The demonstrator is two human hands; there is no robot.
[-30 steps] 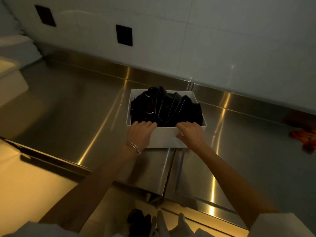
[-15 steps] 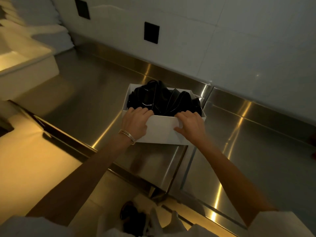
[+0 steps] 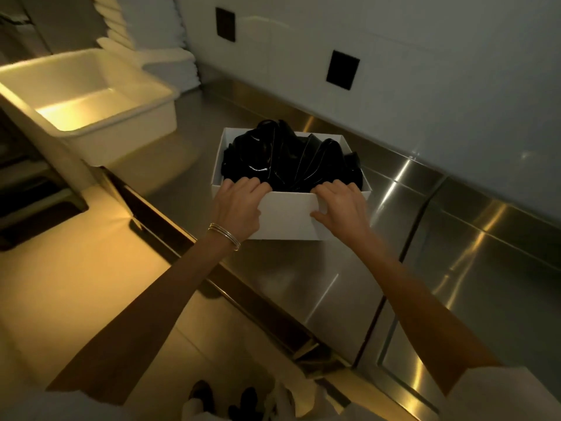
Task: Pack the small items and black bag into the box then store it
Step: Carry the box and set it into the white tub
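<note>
A white box (image 3: 285, 218), open at the top, is seen on the stainless tabletop (image 3: 318, 287), close to the raised steel edge at the foot of the wall. Whether its base rests on the steel or is raised slightly cannot be told. Its long axis is laid across the view from left to right, with the right end turned a little away, and one long wall is presented to the person. That wall is plain white. The box is filled by a glossy black bag (image 3: 288, 161), crumpled into folds, whose highest folds are pushed above the far rim.

The near wall is gripped at both ends. The left hand (image 3: 238, 208) is placed at the near left corner: its fingers (image 3: 252, 185) are curled together over the rim with their tips inside against the bag, and the thumb is pressed to the outer face. Thin metal bangles (image 3: 224, 237) are worn on that wrist. The right hand (image 3: 344, 208) is set near the right corner in the same way, its fingers (image 3: 334, 188) hooked over the rim and the thumb spread apart from them, flat on the outside of the wall.

A cream plastic tub (image 3: 145, 117) is stood to the left of the box, well apart from it. Two black square plates (image 3: 343, 69) are fixed to the pale wall.
</note>
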